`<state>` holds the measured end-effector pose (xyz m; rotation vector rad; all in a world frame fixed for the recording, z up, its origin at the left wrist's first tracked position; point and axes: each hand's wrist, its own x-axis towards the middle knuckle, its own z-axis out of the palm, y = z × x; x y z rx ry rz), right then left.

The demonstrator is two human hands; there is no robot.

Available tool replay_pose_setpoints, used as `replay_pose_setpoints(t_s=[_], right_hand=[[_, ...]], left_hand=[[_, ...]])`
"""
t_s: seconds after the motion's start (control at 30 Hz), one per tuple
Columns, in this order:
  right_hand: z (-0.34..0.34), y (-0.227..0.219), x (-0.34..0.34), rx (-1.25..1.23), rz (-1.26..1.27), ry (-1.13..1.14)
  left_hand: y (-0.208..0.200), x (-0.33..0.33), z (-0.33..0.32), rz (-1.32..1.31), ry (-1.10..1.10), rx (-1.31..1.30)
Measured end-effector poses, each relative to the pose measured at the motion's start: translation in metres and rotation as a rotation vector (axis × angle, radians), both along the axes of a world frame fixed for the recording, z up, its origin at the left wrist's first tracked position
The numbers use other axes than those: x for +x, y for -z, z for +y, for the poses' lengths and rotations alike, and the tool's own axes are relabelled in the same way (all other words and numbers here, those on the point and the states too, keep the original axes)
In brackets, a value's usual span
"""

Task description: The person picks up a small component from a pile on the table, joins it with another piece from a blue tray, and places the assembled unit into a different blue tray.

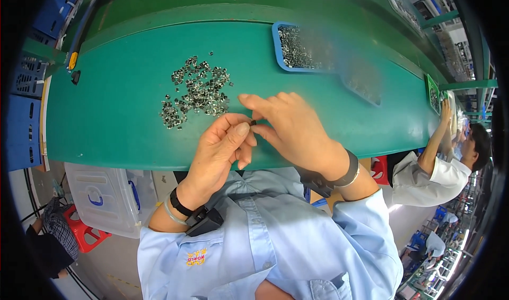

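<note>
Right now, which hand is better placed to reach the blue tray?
Right, I'd judge: the right hand is nearer the blue tray, which sits beyond it. The left hand is farther off and seems to pinch a small dark part.

Can read lettering in one place: an embroidered emblem (196,257) on the light-blue shirt (328,236), stitched to the left of the button placket (261,228). Combines yellow, character-like strokes with a short row of pinkish-red Latin capitals, set across the yellow. Looks small, yet stands out clearly from the pale cloth. Farther right of the placket, among the crowded background shelves (450,257), too small and blurred to make out any print.
</note>
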<state>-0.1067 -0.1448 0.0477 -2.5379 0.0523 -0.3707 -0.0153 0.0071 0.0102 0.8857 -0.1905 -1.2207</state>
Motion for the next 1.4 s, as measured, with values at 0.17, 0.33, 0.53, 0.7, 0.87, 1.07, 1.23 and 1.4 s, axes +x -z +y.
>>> replay_pose_setpoints(t_s=[0.17,0.33,0.53,0.7,0.87,1.07,1.23,1.4], right_hand=[[0.001,-0.004,-0.013,-0.181,-0.005,-0.034],[0.000,0.011,-0.016,-0.034,-0.108,-0.017],[-0.003,0.008,-0.018,-0.081,-0.219,-0.129],[-0.003,0.008,-0.011,-0.134,-0.303,-0.143],[-0.002,0.013,-0.007,-0.117,-0.297,-0.129],[-0.005,0.026,-0.013,0.139,-0.306,-0.031],[-0.004,0.024,-0.017,0.263,-0.287,0.002],[-0.005,0.028,-0.019,0.284,-0.338,-0.007]], left_hand=[[0.000,-0.004,-0.006,-0.148,0.025,0.060],[0.004,-0.006,-0.004,0.003,0.051,0.000],[0.004,-0.002,0.000,-0.019,0.090,0.011],[-0.002,0.001,0.003,-0.046,0.135,0.021],[0.001,0.004,0.005,-0.030,0.137,-0.005],[0.007,0.001,0.005,-0.073,0.131,-0.027],[0.006,-0.005,0.001,-0.189,0.139,-0.001],[-0.004,-0.005,0.000,-0.027,0.134,-0.021]])
